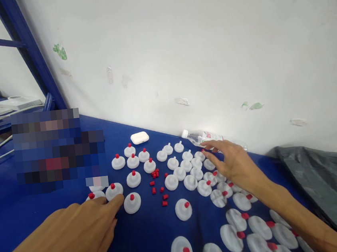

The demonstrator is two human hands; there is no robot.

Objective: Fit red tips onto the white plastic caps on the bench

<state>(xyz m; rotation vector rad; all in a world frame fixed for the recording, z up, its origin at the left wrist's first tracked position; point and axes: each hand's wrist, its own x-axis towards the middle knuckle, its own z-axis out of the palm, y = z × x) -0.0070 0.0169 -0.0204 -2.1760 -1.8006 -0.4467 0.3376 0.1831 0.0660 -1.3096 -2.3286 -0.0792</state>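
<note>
About ten loose red caps [164,203] lie between nine or so capped white discs [133,179] and about a dozen uncapped discs [171,182] — further capped ones at right overlap too much to count. The two hands are well apart, left hand [77,228] at a capped disc, right hand [232,159] above others, either grip impossible to tell. One bottle [192,136] and one white case [140,137] share the blue desk [150,240] beside a white wall [179,52].

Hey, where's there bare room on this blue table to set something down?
The blue table is bare between the left hand and the bottom-centre red-capped disc, and in a small patch between the white case and the bottle. It's crowded with discs beside the right hand.
</note>
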